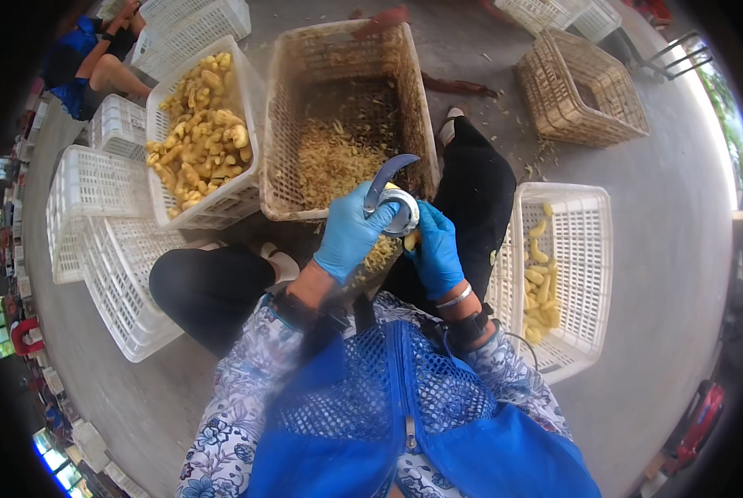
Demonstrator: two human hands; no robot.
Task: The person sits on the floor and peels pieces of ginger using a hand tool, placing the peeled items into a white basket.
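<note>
My left hand (347, 232), in a blue glove, is closed around a curved knife (386, 176), whose dark hooked blade points up and to the right. A white ring-shaped thing (403, 214), perhaps a roll of tape, sits between my two hands against the knife's lower part. My right hand (435, 253), also gloved in blue, has its fingers curled next to the ring and grips a small yellow piece of ginger (411, 241). Both hands are above the near edge of a dirty crate (272, 166) holding peelings (334, 158). My fingers partly hide the knife's handle.
Left of the peelings stands a white crate (251, 108) full of ginger (201, 133). White crates (131, 290) stand beside my left leg. At my right, another white crate (591, 274) holds peeled ginger pieces (540, 290). A brown crate (583, 91) and another person (97, 62) are farther off.
</note>
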